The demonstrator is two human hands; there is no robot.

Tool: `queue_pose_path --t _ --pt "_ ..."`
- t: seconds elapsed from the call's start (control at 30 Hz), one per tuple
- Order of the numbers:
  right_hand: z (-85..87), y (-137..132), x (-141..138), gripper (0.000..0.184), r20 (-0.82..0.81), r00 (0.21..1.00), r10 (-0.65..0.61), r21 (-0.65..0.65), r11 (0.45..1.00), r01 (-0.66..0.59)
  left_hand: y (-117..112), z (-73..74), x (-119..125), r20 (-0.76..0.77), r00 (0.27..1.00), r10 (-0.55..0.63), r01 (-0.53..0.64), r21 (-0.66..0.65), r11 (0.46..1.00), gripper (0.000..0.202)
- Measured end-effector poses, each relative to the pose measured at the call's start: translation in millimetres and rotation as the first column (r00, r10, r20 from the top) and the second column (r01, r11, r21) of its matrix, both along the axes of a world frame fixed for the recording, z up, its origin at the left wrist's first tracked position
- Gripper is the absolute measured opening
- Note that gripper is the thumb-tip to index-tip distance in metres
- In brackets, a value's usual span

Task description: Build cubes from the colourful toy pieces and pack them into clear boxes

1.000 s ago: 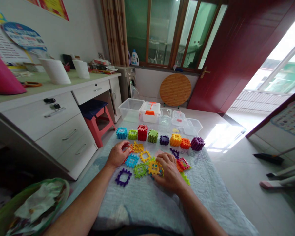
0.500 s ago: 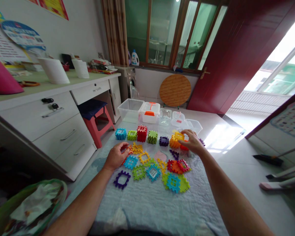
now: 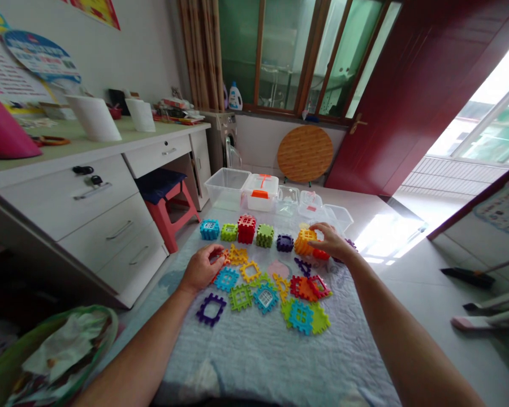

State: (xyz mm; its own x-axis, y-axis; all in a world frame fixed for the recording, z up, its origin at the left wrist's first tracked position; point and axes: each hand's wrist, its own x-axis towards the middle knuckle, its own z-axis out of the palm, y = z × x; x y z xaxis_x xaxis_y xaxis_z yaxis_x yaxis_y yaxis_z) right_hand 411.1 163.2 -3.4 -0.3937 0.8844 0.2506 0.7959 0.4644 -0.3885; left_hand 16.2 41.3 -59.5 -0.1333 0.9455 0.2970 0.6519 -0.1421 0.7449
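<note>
My right hand point(image 3: 331, 241) is at a stack of yellow interlocking building plates point(image 3: 304, 239), its fingers on the top and the thumb at the near side. Orange plates point(image 3: 321, 254) lie under that hand, partly hidden. My left hand point(image 3: 201, 268) rests loosely curled at the left, thumb and forefinger apart, beside red-orange plates point(image 3: 226, 257) that it partly covers. Near it lie a blue plate point(image 3: 226, 279) and a purple square frame point(image 3: 211, 310). Blue, green, red and purple stacks stand in a row, among them the red stack point(image 3: 246, 229).
Clear plastic boxes point(image 3: 227, 186) and an orange-latched box point(image 3: 261, 193) stand behind the row. Loose plates, among them a blue one point(image 3: 301, 317), lie on the cloth-covered table point(image 3: 254, 356). A desk point(image 3: 110, 198) and a red stool point(image 3: 173, 217) are at the left.
The view has shifted slightly, so the scene sits a little differently in the frame. Both hands keep nearly the same places, the right one still at the yellow stack.
</note>
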Motion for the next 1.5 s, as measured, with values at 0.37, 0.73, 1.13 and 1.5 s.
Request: queue_pose_path --t 0.37,0.73,1.13,1.5 --pt "31.5 -89 -41 0.039 -0.114 0.992 0.044 0.125 0.992 -0.030 -1 5.8 1 -0.166 0.986 -0.005 0.017 0.066 0.998 0.025" --pt "-7.3 -164 -124 0.052 0.066 0.949 0.309 -0.103 0.948 -0.302 -4 10.0 4 -0.153 0.988 -0.018 0.023 0.032 0.999 0.023" --pt "-22.7 -163 -115 0.056 -0.217 0.925 0.311 -0.004 0.947 -0.320 -4 9.7 0 -0.042 0.999 -0.011 0.014 0.063 0.998 0.024" --pt "-35.8 -157 -111 0.041 -0.381 0.918 0.112 0.012 0.993 -0.116 -22 29.9 -7 -0.209 0.916 -0.342 0.298 -0.217 0.930 0.064"
